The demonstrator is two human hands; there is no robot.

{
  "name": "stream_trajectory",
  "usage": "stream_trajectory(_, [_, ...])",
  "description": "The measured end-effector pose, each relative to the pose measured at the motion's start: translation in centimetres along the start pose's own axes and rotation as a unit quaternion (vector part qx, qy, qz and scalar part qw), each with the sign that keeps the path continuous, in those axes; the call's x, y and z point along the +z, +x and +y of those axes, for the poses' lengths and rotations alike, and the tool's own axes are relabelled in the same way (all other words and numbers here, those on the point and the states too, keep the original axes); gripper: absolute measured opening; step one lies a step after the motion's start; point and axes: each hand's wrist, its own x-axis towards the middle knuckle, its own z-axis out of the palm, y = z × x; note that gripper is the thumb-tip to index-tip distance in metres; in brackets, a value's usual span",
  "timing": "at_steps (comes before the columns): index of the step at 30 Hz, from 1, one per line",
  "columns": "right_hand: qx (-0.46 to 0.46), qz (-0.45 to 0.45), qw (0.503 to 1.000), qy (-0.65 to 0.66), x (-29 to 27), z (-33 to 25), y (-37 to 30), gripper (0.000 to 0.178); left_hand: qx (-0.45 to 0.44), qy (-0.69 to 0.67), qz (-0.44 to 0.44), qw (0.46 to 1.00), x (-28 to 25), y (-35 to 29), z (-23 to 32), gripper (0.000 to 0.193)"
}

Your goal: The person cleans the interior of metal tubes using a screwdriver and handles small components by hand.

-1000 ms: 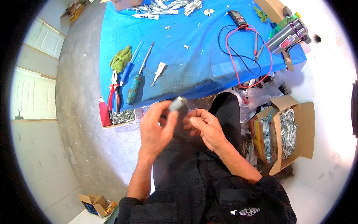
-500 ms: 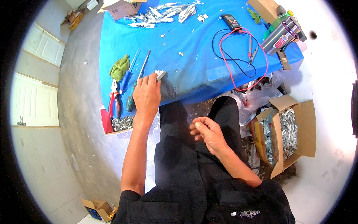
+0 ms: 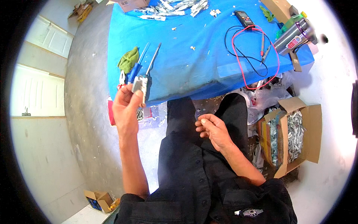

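Note:
Pinched between the thumb and fingers of my left hand [image 3: 126,106] is a small flat silver-and-white piece [image 3: 140,85], raised over the near left edge of the blue-covered table [image 3: 175,59]. Behind it lie a blue-handled screwdriver [image 3: 135,71] and a second screwdriver [image 3: 153,58], whose handle is mostly hidden. The pliers [image 3: 122,77] show only their jaws and a bit of red beside my fingers. Over my lap, my right hand [image 3: 215,130] is closed with curled fingers, thumb against the forefinger; whether anything is inside cannot be seen.
A green cloth [image 3: 128,59] lies beside the tools. Silver-white pieces [image 3: 179,7] are heaped at the far edge. At right are a multimeter [image 3: 244,18] with red and black leads and a tilted thermos [image 3: 294,37]. An open carton [image 3: 311,130] of metal scraps stands beside my right leg.
My left hand has lifted from the table and moved left and nearer, taking up the silver-and-white piece. My right hand keeps its pose. The whole view has shifted slightly.

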Motion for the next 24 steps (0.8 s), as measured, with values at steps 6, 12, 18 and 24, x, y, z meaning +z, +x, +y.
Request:
stream_trajectory(6, [-0.031,-0.102,0.987,0.119,2.5,-1.3,0.4,0.045,-0.144,-0.097,-0.093,0.981,4.2,-7.0,-2.8,0.024])
stream_trajectory(12, [-0.035,-0.122,0.973,0.193,2.9,-1.6,0.0,0.039,-0.153,-0.053,-0.137,0.977,6.5,-9.6,-4.3,0.025])
stream_trajectory(18, [-0.006,-0.036,0.977,0.21,3.4,-1.2,-0.3,0.034,-0.153,-0.03,-0.151,0.976,5.2,-9.9,-4.8,0.027])
stream_trajectory(24, [0.017,0.065,0.984,0.166,1.4,0.3,0.8,0.028,-0.174,-0.065,-0.124,0.975,3.1,-10.4,-4.1,0.027])
